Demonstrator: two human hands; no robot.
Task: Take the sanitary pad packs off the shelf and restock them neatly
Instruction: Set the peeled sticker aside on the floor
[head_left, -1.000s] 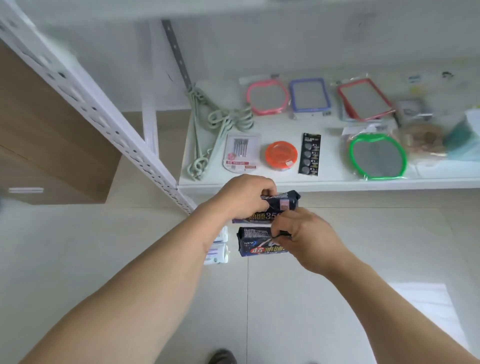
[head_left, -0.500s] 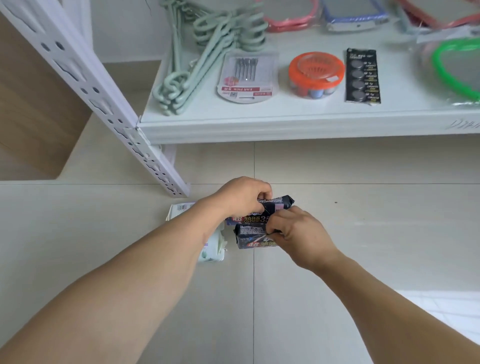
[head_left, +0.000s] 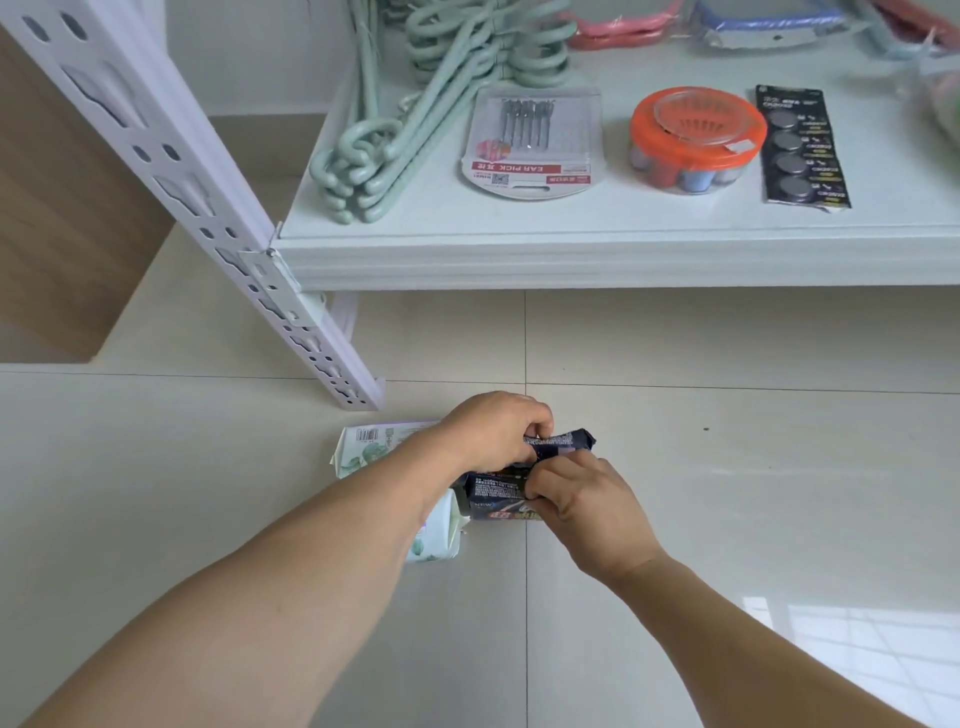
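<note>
Both hands work low over the tiled floor (head_left: 727, 467), just in front of the foot of the white perforated shelf post (head_left: 218, 208). The left hand (head_left: 493, 431) has its fingers curled over the top of the upper dark pad pack (head_left: 563, 442), gripping it, with the pack's crimped right end sticking out past the knuckles. The right hand (head_left: 582, 499) pinches the lower dark pad pack (head_left: 496, 493) at its right end, fingers bent around the wrapper; the printed left end of this pack shows between the two wrists. The two dark packs touch, one right above the other, and whether the lower one rests on the floor cannot be told. Under the left forearm lie two pale green pad packs (head_left: 374, 447) on the floor, one showing a barcode near the post's foot, the other (head_left: 441, 535) peeking out beside the lower dark pack. Above, near the front edge of the white shelf (head_left: 571, 260), sit a bundle of mint-green hangers (head_left: 395, 135) towards the left corner, an ear pick card (head_left: 530, 145), an orange-lidded round box (head_left: 696, 140) and a strip of button batteries (head_left: 800, 150).
</note>
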